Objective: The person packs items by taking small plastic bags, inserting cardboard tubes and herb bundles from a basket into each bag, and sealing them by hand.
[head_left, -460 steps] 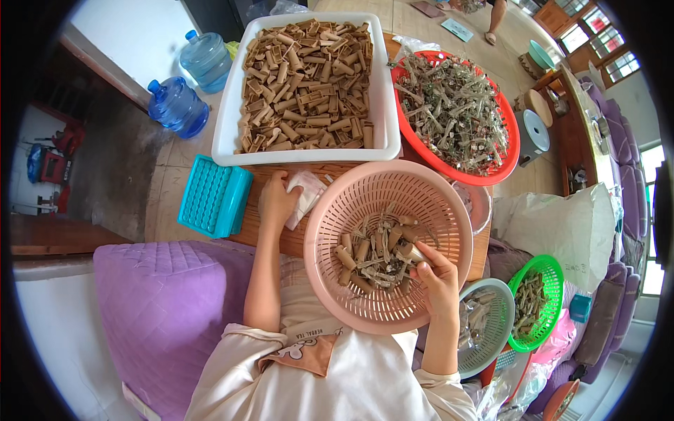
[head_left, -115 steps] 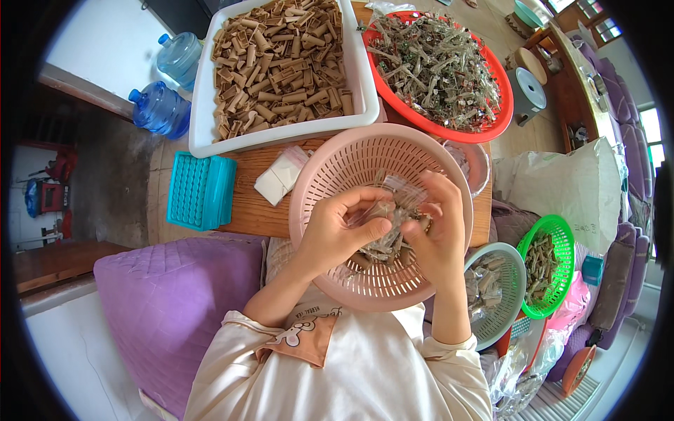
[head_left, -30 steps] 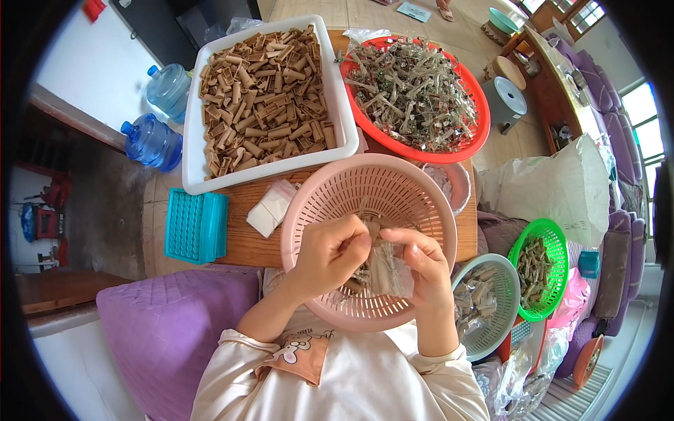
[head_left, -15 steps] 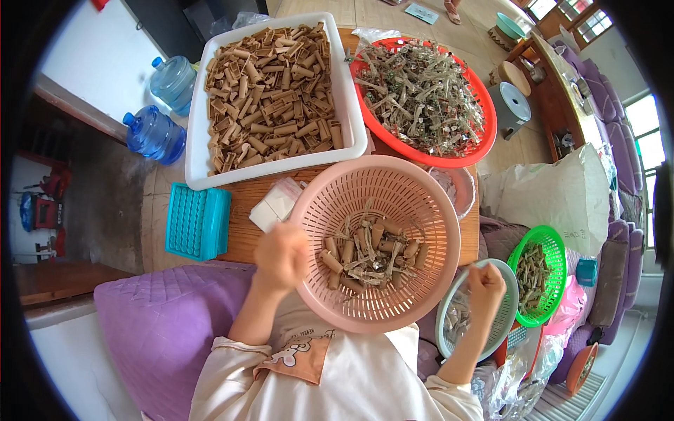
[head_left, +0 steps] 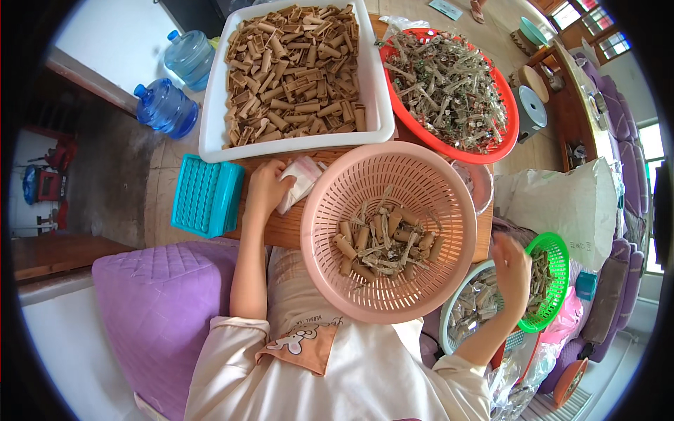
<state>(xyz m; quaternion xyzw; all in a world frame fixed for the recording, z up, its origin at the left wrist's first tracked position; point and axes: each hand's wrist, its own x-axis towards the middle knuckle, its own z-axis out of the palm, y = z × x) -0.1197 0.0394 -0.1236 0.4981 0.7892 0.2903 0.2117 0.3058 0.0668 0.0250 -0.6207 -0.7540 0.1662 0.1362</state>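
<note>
My left hand [head_left: 267, 188] is at the left edge of a small stack of flat clear-and-white plastic bags [head_left: 300, 184] on the table. Its thumb and forefinger are apart and touch the stack. Over on the right, my right hand [head_left: 512, 266] hangs above the rim of a grey-green basket [head_left: 449, 337] of small clear packets. Its fingers are curled and slightly smeared; what they hold, if anything, is hidden. Before me a pink slotted basket [head_left: 330, 210] holds brown tube-like pieces [head_left: 344, 245] and pale, crinkled strips [head_left: 385, 242].
Behind stand a white tray [head_left: 390, 119] heaped with brown pieces and a red basket [head_left: 511, 105] of crinkled strips. Turquoise trays [head_left: 203, 196] are stacked at the left of the wooden table [head_left: 274, 228]. A green basket [head_left: 562, 266] stands beyond my right hand.
My left hand has moved away from me to the plastic bags. My right hand has shifted slightly right and away, its wrist more bent. The whole view has shifted a little.
</note>
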